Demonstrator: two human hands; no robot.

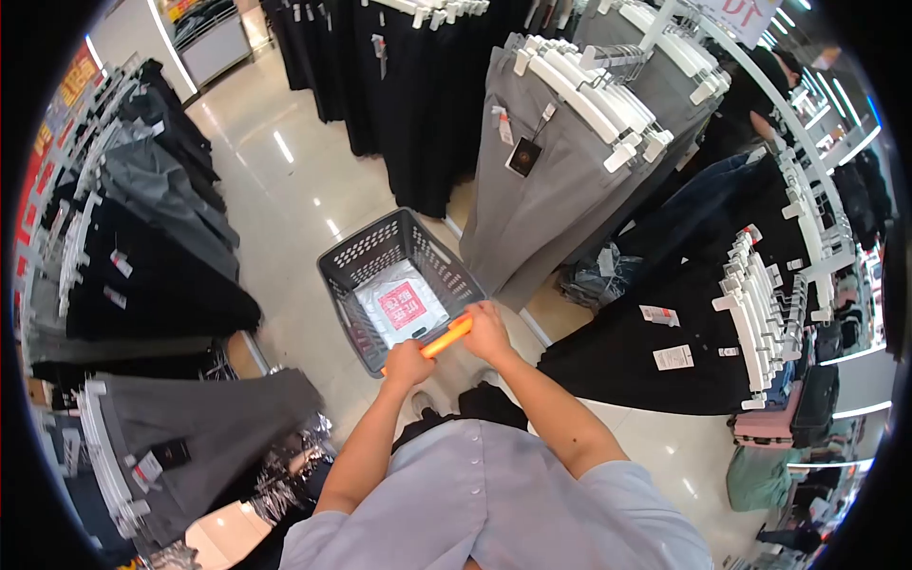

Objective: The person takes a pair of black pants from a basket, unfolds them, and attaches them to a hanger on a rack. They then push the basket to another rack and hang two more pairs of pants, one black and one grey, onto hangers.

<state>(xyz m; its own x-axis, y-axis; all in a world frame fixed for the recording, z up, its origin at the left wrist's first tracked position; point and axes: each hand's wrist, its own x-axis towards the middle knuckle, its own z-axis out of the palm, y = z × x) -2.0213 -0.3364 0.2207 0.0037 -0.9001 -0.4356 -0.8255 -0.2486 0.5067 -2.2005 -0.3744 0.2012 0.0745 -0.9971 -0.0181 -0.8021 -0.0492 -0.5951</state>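
A dark grey shopping basket (375, 249) with perforated walls stands in front of my body, at the centre of the view. Inside it lies a white bag (375, 296) with a red printed square. An orange handle (446, 338) runs along the basket's near side. My left hand (408, 363) is wrapped round the handle's left end, and my right hand (486, 330) grips its right end. Grey trousers (541, 166) on white hangers hang close to the basket's right side.
Racks of black trousers (114, 261) line the left side. More black trousers (655, 347) hang at the right, and grey ones (209, 408) at the lower left. The tiled floor (275, 171) runs ahead between racks. Part of another person (760, 119) shows at the upper right.
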